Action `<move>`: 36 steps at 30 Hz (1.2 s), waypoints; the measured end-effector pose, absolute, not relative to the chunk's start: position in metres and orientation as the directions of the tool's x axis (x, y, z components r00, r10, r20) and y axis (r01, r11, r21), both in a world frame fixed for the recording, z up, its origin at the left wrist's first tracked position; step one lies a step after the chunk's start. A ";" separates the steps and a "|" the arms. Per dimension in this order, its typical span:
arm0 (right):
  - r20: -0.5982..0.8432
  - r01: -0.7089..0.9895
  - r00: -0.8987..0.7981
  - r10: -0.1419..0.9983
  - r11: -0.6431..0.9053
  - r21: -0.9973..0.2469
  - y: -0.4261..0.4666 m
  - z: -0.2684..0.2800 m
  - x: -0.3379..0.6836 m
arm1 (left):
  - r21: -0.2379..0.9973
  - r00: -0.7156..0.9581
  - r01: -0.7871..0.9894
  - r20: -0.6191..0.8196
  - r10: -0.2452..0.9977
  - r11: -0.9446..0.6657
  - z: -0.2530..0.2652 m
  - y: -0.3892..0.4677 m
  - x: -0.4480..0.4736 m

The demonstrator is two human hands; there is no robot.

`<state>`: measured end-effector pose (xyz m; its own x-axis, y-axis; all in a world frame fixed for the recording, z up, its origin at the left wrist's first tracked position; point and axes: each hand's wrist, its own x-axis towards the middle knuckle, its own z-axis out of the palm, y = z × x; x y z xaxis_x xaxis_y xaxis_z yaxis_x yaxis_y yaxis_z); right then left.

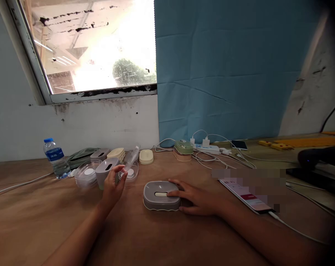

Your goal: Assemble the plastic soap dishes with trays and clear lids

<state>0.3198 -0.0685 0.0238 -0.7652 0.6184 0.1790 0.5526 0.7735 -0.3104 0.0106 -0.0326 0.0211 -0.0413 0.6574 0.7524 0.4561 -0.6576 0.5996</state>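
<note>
- The right hand is resting flat on the desk against the right side of a grey lidded box. Its fingers are lying loosely spread over the box's top edge, with a fingertip reaching toward the pale slot in the lid. It is steadying the box rather than gripping it.
- The grey lidded box is sitting on the desk in front of the person, about midway between the two hands and well apart from the other parts.
- The left hand is reaching up to the cluster of parts behind. Its fingers are curled and pinching the lower end of a clear plastic piece, which is tilting up and to the right; the hand is partly closed around it.
- Just beside that hand, a second grey box is standing among clear round trays. Cream-coloured lids are lying a little further back.
- As a judgement, the step in hand looks like fetching a clear part from the pile while the box is being held ready on the desk.
- The next move is likely calling for a clean lift of the clear piece, without dragging the neighbouring trays, and for bringing it across to the held box.
- A water bottle is standing at the far left. A phone on a cable is lying to the right, near the right forearm.
</note>
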 end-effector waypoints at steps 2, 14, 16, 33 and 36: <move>0.167 0.559 -0.764 0.623 0.769 -0.311 -0.068 0.023 0.320 | 0.771 -0.093 0.139 0.634 0.767 -0.621 0.027 -0.038 0.018; 0.189 0.566 -0.765 0.615 0.783 -0.257 -0.068 0.024 0.320 | 0.793 0.275 -0.610 0.220 0.936 -0.007 0.031 -0.053 0.029; 0.267 0.584 -0.724 0.636 0.771 -0.252 -0.067 0.021 0.320 | 0.806 0.285 -0.592 0.207 0.936 0.002 0.030 -0.053 0.029; 0.649 0.498 -0.509 0.566 0.808 -0.314 -0.068 0.025 0.285 | 0.843 0.399 -0.527 0.130 0.908 0.111 0.015 -0.054 0.041; 0.604 0.513 -0.439 0.665 0.738 -0.439 -0.065 0.021 0.290 | 0.874 0.335 -0.481 0.114 0.935 0.066 0.010 -0.048 0.044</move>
<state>0.2898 -0.0652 0.0210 -0.4394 0.6650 0.6040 0.5129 0.7377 -0.4390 0.0436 -0.0476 0.0101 0.3350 0.9353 0.1139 -0.4812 0.0660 0.8741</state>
